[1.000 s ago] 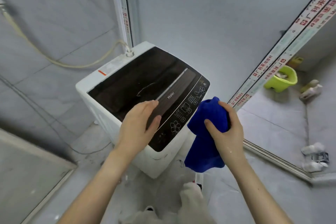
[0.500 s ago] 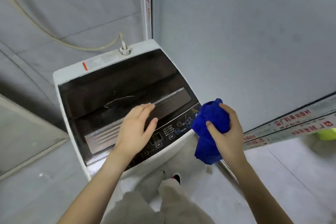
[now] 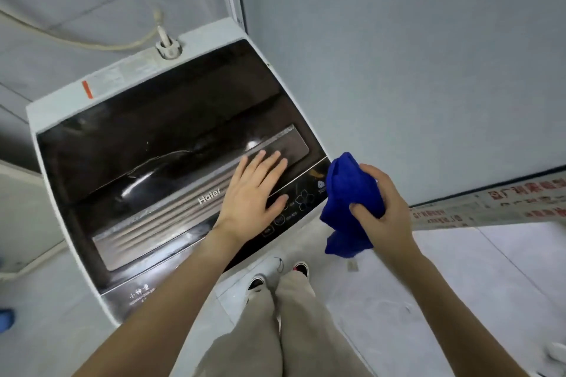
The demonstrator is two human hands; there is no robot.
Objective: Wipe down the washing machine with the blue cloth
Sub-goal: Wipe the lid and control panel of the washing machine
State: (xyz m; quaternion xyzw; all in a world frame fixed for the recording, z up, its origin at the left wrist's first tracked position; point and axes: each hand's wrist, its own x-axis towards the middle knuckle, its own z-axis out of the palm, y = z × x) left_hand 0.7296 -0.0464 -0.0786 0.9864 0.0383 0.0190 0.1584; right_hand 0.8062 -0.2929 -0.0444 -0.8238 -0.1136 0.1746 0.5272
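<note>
1. Head view: the washer stands in a corner, its dark lid filling the left and middle of the scene, with the control strip along its near right edge.
2. The left hand lies flat on the lid's ribbed band beside the brand name, palm down, fingers extended and slightly spread, gripping nothing.
3. The right hand holds the cloth bunched up, fingers and thumb curled tight around it; a loose tail hangs down below the fist.
4. The cloth sits just off the washer's near right corner, beside the control strip. Whether it touches the machine cannot be told.
5. The key relation: the lid lies to the left of the cloth hand, and its long axis runs left to right across the view. The right hand is nearer the controls, so a leftward sweep seems the likely next move, though the resting left hand lies in that path.
6. Wiping appears not yet begun.
</note>
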